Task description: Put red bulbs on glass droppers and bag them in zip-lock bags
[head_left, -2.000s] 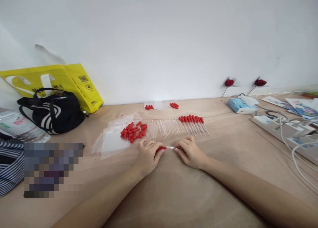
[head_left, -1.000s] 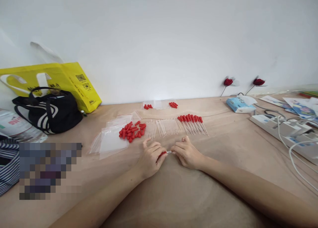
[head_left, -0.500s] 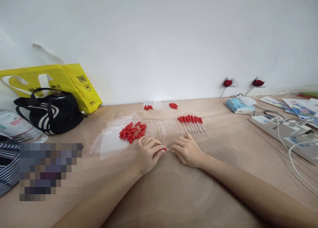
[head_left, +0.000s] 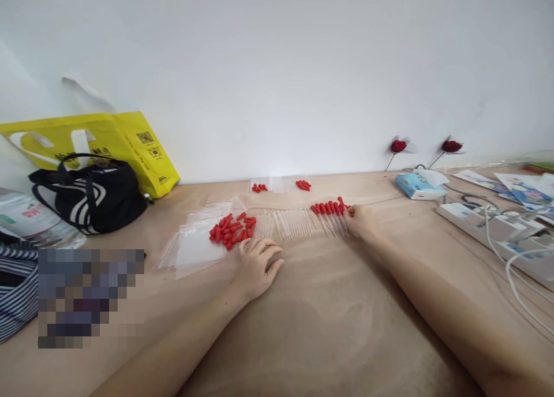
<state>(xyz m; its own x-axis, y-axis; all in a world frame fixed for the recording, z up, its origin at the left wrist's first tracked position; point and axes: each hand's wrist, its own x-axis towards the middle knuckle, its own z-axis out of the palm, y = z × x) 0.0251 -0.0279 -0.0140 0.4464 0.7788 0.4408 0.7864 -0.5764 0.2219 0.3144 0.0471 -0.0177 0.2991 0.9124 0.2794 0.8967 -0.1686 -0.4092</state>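
Note:
My left hand (head_left: pixel 258 269) rests on the table with its fingers apart and nothing in them, just in front of the loose red rubber bulbs (head_left: pixel 229 229). Farther right, my right hand (head_left: pixel 358 221) pinches a red-bulbed dropper (head_left: pixel 340 201) at the right end of the row of assembled droppers (head_left: pixel 325 208); its fingers hide most of that dropper. Bare clear glass tubes (head_left: pixel 292 224) lie side by side in the middle, with more thin tubes (head_left: pixel 262 225) beside the bulbs. Part of the bulb pile lies on clear zip bags (head_left: pixel 197 250).
Against the wall lie small bags of red bulbs (head_left: pixel 277 184). A yellow bag (head_left: pixel 147 149) and a black bag (head_left: pixel 112 195) stand at left. On the right are a tissue pack (head_left: pixel 415 186), a power strip (head_left: pixel 489 229) with cables, printed cards (head_left: pixel 523 189) and two red flowers (head_left: pixel 399 146).
My right hand has moved right and away from me, carrying a dropper from beside my left hand to the row's right end. My left hand has let go and its fingers have opened.

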